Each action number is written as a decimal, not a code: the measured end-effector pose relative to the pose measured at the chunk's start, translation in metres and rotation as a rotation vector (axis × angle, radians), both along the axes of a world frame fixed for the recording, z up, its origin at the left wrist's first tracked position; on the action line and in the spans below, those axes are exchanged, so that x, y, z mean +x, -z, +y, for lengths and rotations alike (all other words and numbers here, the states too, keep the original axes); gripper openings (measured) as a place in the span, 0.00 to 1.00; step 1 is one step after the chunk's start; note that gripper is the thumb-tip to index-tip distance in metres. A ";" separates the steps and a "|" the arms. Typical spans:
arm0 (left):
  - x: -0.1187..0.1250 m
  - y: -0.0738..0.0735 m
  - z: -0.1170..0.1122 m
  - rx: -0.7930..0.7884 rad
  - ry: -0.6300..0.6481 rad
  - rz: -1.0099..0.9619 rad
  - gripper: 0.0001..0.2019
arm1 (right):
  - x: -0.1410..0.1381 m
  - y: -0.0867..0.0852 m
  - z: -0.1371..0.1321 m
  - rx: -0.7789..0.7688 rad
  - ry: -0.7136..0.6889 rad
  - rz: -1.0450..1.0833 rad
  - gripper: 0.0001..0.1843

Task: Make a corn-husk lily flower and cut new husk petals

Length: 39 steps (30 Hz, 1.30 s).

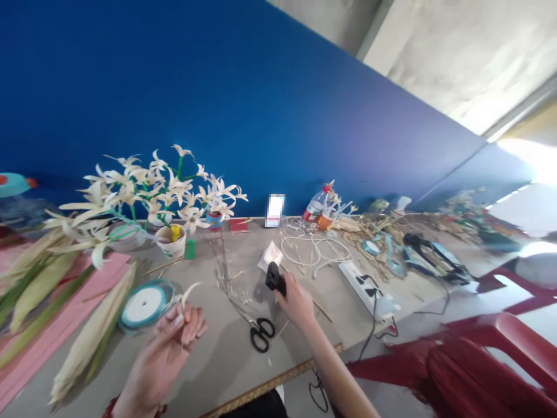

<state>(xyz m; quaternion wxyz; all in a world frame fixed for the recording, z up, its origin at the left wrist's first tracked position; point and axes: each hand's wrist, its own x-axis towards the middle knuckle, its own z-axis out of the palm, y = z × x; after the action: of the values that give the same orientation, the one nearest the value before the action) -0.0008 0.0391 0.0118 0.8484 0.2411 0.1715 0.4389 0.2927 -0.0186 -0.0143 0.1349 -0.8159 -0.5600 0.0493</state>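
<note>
My left hand (167, 342) pinches a thin, curved, cream-coloured strip of corn husk (190, 290) between thumb and fingertips, just above the table. Wrapped in my right hand (296, 299) is a black hand tool (274, 277), whose exact kind I cannot make out. It points away from me, close to a small white packet (271, 255). Between my two hands lie black-handled scissors (261, 335) with their blades toward the wall. A roll of pale blue ribbon (145, 303) rests beside my left hand. Long corn husks (93, 334) are spread farther left.
White husk flowers (174, 188) stand in cups at the back left. A phone (275, 210) leans on the blue wall. White cable (313, 249), a bottle (317, 204) and a power strip (368, 290) occupy the right side. Red chairs (513, 342) stand beyond the table edge.
</note>
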 end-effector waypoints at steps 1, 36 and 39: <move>0.001 0.001 0.000 -0.002 0.001 0.018 0.09 | 0.003 0.001 0.001 -0.004 -0.009 0.001 0.15; -0.004 0.011 -0.005 -0.026 -0.116 0.119 0.09 | 0.114 -0.031 0.168 0.195 0.140 0.558 0.16; 0.000 0.010 -0.001 0.026 -0.142 0.175 0.08 | 0.081 -0.040 0.137 0.320 0.034 0.762 0.16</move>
<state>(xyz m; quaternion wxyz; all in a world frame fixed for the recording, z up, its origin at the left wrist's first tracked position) -0.0012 0.0384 0.0018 0.7937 0.2766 0.2559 0.4776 0.3738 0.1183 0.0256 0.4583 -0.7173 -0.4571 0.2579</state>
